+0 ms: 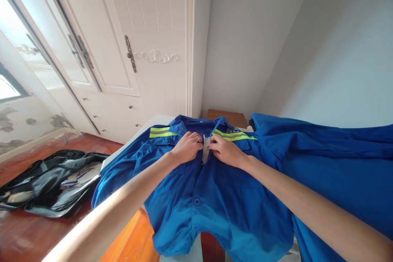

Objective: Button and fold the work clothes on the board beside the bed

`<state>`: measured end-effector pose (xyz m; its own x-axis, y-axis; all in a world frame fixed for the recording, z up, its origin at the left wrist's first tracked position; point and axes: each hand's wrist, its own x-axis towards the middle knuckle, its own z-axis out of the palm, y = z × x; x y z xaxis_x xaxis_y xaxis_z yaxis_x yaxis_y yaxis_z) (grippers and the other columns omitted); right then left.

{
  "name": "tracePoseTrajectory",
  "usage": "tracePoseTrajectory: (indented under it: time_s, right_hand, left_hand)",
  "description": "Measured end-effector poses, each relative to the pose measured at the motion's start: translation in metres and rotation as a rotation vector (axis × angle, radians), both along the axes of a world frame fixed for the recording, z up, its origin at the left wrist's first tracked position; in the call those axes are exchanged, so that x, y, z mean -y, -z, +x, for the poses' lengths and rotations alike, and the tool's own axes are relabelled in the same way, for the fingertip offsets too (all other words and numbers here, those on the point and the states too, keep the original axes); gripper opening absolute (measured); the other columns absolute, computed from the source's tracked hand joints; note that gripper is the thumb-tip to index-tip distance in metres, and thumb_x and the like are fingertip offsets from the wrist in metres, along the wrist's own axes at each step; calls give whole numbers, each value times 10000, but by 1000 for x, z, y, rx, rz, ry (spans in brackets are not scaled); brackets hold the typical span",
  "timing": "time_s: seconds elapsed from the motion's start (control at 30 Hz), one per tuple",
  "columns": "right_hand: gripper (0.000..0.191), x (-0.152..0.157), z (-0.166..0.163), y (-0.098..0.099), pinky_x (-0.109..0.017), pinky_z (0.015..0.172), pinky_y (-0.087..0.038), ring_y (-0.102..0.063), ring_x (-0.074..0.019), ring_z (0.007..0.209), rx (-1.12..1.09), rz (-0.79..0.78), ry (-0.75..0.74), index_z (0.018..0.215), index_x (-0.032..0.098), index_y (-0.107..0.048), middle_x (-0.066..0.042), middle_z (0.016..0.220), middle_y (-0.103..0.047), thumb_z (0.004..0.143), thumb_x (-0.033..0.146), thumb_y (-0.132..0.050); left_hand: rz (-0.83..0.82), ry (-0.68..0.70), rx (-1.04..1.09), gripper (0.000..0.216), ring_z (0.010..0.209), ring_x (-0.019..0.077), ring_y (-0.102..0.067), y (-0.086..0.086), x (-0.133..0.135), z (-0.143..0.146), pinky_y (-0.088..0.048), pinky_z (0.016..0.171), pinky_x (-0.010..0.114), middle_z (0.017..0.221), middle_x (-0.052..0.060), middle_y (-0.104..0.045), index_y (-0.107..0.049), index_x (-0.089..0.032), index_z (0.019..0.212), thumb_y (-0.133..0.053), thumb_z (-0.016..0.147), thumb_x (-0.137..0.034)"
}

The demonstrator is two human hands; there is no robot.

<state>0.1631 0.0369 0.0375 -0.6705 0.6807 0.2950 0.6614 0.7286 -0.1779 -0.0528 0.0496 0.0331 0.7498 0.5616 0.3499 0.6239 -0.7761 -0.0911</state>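
A blue work shirt (221, 204) with yellow-green reflective stripes on the chest lies face up on a white surface, collar away from me. My left hand (186, 146) and my right hand (225, 150) meet at the shirt's front opening just below the collar. Both have their fingers curled and pinch the two edges of the placket (205, 149), where a pale inner strip shows between them. A blue button (197, 202) sits lower on the front.
More blue fabric (331, 159) is piled to the right. An open black bag (52, 182) lies on the red wooden floor at left. White wardrobe doors (147, 49) and drawers stand behind; a wooden nightstand (227, 118) is past the collar.
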Motion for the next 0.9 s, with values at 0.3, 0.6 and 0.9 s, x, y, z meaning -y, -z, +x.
tracePoseTrajectory:
  time_s: [0.3, 0.6, 0.9]
  right_hand:
    - [369, 5, -14, 3, -339, 837, -526, -639, -198, 910, -84, -210, -254, 1138, 196, -657, -78, 1096, -646, 802, 79, -557]
    - [155, -7, -28, 12, -305, 795, -504, -640, -171, 858, -426, -335, -240, 974, 203, -707, -40, 938, -691, 853, 168, -617]
    - [282, 0, -31, 31, -269, 640, -498, -595, -124, 686, -517, -485, -162, 1105, 210, -654, -47, 1010, -666, 823, 233, -655]
  left_hand:
    - [-122, -120, 254, 261, 1121, 242, -537, 1, 14, -6, -405, 941, 383, 1156, 80, -649, -654, -205, 1111, -532, 881, -220]
    - [-791, -104, 662, 239, 759, 150, -634, 17, 43, -23, -500, 686, 243, 886, 22, -696, -665, -187, 1018, -592, 796, -235]
    - [-766, -179, 782, 522, 828, 169, -651, 30, 54, -19, -515, 749, 278, 988, 38, -712, -503, -199, 1284, -608, 773, -222]
